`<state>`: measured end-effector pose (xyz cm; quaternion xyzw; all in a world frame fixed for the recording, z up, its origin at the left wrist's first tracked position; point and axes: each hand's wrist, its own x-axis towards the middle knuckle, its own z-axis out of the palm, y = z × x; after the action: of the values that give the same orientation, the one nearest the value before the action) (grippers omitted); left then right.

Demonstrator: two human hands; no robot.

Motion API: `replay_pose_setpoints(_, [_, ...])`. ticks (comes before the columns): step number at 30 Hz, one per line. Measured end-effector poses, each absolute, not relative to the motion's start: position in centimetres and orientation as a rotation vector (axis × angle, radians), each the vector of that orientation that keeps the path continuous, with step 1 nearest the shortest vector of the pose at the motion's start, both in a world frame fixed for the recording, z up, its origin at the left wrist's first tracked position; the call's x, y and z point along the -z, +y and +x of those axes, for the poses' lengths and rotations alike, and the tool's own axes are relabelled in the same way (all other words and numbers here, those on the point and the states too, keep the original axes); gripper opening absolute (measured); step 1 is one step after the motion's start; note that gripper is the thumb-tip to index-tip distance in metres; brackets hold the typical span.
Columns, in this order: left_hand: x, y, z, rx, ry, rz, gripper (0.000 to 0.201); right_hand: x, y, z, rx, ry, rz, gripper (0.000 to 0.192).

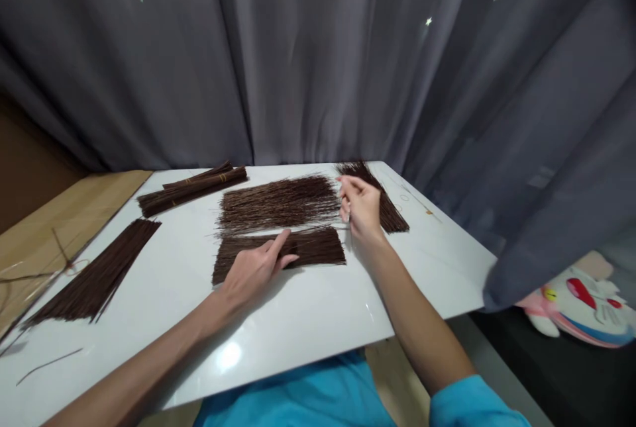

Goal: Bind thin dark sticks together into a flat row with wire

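A flat layer of thin dark brown twigs lies near the middle of the white table. My left hand rests on it, with the index finger stretched out and the thumb apart. Just behind it is a looser layer of brown twigs with frayed ends. My right hand is raised at the right end of these layers, its fingertips pinched together. Whatever they hold is too small to make out. Beyond that hand, another spread of twigs lies slanting, partly covered by it.
Tied twig bundles lie at the back left of the white table. A fanned twig pile and a single twig are at the left, beside cardboard. A grey curtain hangs behind; a plush toy sits at right.
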<state>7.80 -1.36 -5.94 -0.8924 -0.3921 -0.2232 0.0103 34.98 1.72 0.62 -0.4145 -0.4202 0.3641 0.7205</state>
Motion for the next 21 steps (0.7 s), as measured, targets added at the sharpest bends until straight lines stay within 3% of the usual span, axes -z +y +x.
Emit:
replay_pose_setpoints(4, [2.8,-1.5,6.0,0.829,-1.54,-2.992,0.04,0.3,0.6,30.7,-1.064,-1.111,-0.893,0.041])
replay_pose_setpoints(8, [0.9,-0.9,3.6,1.145,-1.632,-3.292,0.04,1.1,-0.3,27.4,-1.234,-1.183,-0.878,0.038])
replay_pose_setpoints(15, [1.3,0.8,2.0,1.76,-1.957,-3.463,0.052,2.0,-1.2,25.6,-1.429,-1.254,-0.886,0.038])
replay_pose_setpoints(21, [1.6,0.8,2.1,2.064,-1.986,-3.515,0.04,2.7,-2.1,24.2,-1.515,-1.337,-0.837,0.037])
